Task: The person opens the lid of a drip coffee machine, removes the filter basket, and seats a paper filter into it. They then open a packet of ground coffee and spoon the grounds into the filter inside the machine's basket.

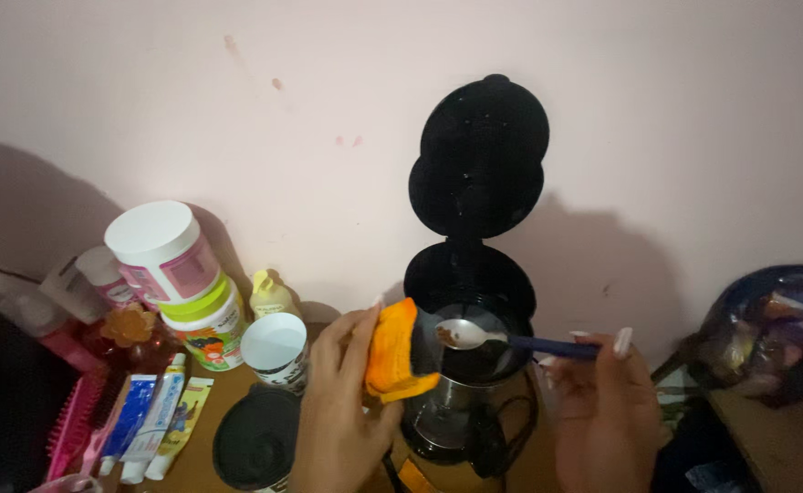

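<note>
The right grip (602,402) was closed around the dark blue handle of a spoon (474,336), which was held level over the open top of a black coffee maker (470,365); a little brown powder, probably ground coffee, lay in the spoon's bowl. The left grip (342,402) was clenched on an orange packet (392,351), held upright just beside the machine's rim and touching the spoon's tip or nearly so. The step in hand was judged to be the spooning of powder from the packet into the filter basket; a tilt of the spoon over the basket would be called for next, with the packet kept upright so that nothing was spilled.

Nearer the viewer, on the wooden surface (196,456), a round black lid or tin (257,440) was seen, its contents hidden. Beside it lay three tubes (155,415) and a pink brush (73,424). A small white cup (276,347) stood behind, apparently empty. Farther back, a white-lidded pink jar (162,251) was stacked on a green-lidded jar (205,324), both closed. The basket's inside was too dark to be judged. The machine's lid (479,155) was raised against the wall (328,91).
</note>
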Action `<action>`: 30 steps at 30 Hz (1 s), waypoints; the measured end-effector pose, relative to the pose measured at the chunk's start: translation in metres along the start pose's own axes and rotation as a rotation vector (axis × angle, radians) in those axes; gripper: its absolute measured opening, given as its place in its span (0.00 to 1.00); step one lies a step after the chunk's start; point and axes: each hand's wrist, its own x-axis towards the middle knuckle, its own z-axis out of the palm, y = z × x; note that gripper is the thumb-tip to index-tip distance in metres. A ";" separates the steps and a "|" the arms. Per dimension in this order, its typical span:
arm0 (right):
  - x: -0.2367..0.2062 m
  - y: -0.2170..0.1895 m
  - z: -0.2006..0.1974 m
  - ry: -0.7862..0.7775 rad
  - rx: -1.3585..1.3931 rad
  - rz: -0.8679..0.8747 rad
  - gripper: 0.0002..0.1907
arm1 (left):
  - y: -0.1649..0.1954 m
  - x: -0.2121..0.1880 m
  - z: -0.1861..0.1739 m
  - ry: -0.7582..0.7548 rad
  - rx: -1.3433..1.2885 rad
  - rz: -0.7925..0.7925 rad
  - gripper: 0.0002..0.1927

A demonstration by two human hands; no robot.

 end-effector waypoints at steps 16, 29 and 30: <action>0.006 -0.011 0.002 0.065 -0.052 0.017 0.19 | -0.004 0.002 0.003 -0.015 -0.024 -0.007 0.51; -0.018 -0.006 0.031 -0.123 -0.395 -0.025 0.18 | -0.008 0.001 0.002 -0.008 -0.034 -0.010 0.52; -0.018 -0.007 0.030 -0.137 -0.368 -0.070 0.17 | -0.008 0.001 0.002 -0.006 -0.032 -0.007 0.52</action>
